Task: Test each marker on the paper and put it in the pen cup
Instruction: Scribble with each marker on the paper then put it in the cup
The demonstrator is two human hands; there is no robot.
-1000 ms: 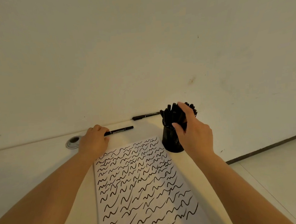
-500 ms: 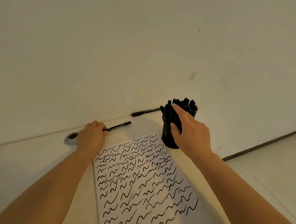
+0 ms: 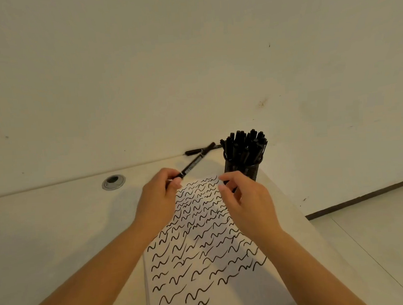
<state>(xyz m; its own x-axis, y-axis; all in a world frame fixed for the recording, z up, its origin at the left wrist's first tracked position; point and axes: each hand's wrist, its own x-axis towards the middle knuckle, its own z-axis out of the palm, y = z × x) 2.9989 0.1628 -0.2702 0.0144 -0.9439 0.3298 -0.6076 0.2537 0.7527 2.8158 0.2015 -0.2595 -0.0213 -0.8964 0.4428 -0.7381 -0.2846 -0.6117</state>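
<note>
My left hand [image 3: 157, 198] grips a black marker [image 3: 195, 163] by its near end and holds it lifted, its far end tilted up toward the wall. My right hand [image 3: 244, 200] hovers over the paper with loosely curled fingers, holding nothing, just in front of the black mesh pen cup [image 3: 242, 167]. The cup is packed with several black markers. The white paper [image 3: 201, 242] lies between my arms, covered in black wavy test lines. A second black marker [image 3: 197, 151] lies on the table by the wall, left of the cup.
A round metal cable grommet [image 3: 113, 181] sits in the white table left of my left hand. The wall rises directly behind the table. The table's right edge drops to a pale tiled floor [image 3: 377, 224].
My left hand picked the marker up off the table and tilted it upward. My right hand let go of the pen cup and came back toward the left hand, over the paper.
</note>
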